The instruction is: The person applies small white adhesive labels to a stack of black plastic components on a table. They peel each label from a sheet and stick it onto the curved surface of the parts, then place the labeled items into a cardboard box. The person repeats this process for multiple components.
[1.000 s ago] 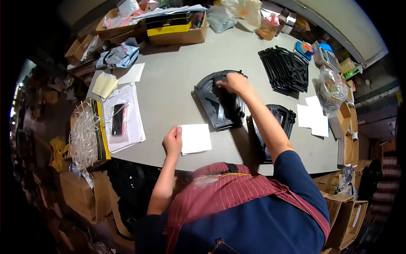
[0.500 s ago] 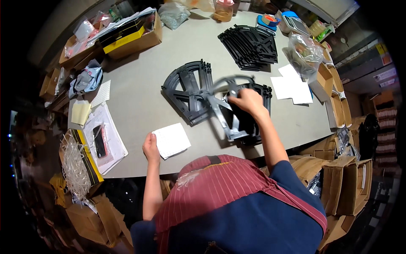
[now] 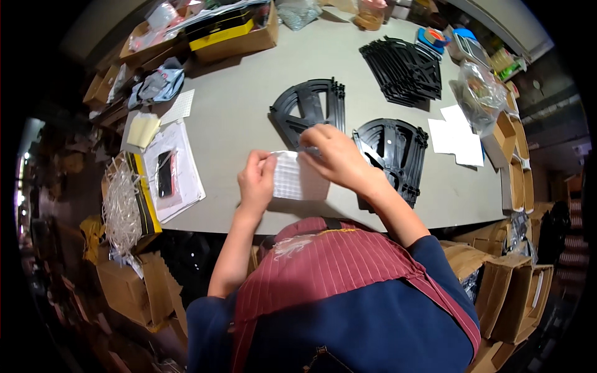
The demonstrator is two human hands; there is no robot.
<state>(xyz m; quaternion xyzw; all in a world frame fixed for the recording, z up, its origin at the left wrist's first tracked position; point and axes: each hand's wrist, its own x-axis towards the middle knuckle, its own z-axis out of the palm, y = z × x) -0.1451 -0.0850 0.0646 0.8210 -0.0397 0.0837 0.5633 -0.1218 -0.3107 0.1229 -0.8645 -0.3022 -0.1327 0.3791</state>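
Observation:
My left hand (image 3: 256, 178) holds the left edge of a white sheet of small stickers (image 3: 296, 180), lifted just above the grey table (image 3: 236, 112). My right hand (image 3: 333, 155) pinches at the sheet's upper right corner. Beyond the sheet lies a black half-round plastic frame (image 3: 309, 107). A stack of the same frames (image 3: 395, 152) sits to the right of my right hand.
A pile of black frames (image 3: 404, 62) lies at the far right. White sheets (image 3: 457, 137) and a clear bag (image 3: 482, 93) sit by the right edge. Papers with a black device (image 3: 168, 171) are left. Cardboard boxes (image 3: 233, 34) line the back and floor.
My right hand has put down the black frame it carried and come to the white sheet. My left hand has lifted the sheet off the table.

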